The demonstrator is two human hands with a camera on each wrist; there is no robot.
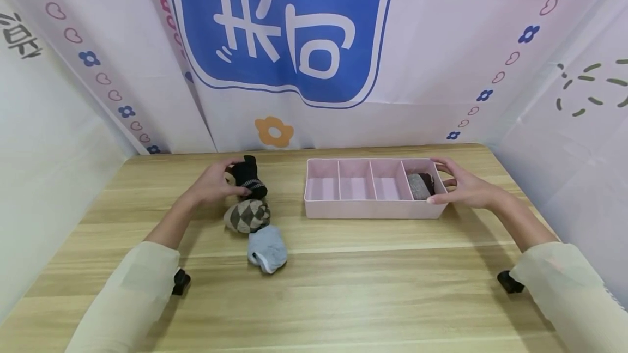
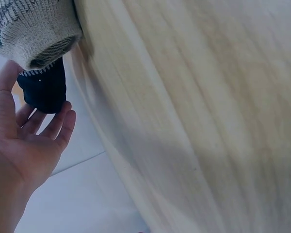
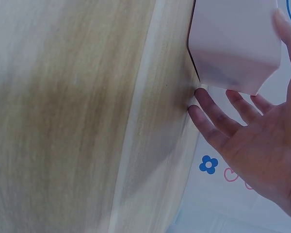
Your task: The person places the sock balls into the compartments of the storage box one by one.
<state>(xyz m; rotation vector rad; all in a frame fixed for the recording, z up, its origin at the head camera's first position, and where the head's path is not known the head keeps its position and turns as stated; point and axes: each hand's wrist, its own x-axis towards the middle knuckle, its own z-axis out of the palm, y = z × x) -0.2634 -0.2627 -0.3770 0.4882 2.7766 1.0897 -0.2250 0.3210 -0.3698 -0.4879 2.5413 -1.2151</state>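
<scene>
A rolled pair of black socks (image 1: 249, 176) with a pale striped band lies at the far left of the table. My left hand (image 1: 216, 181) holds it between thumb and fingers. Something tan (image 1: 229, 177) shows behind that hand, mostly hidden. Just nearer lie a brown-and-beige argyle sock bundle (image 1: 247, 215) and a light grey sock bundle (image 1: 267, 248). With thumb at the front corner and fingers round the back, my right hand (image 1: 463, 184) grips the right end of a pink divided box (image 1: 373, 210). A grey and dark brown sock bundle (image 1: 421, 186) sits in its rightmost compartment.
The wooden table (image 1: 343, 287) runs back to a printed cloth backdrop (image 1: 417, 70), with white cloth at both sides. Three compartments left of the filled one show bare pink floors. A black device hangs under each sleeve.
</scene>
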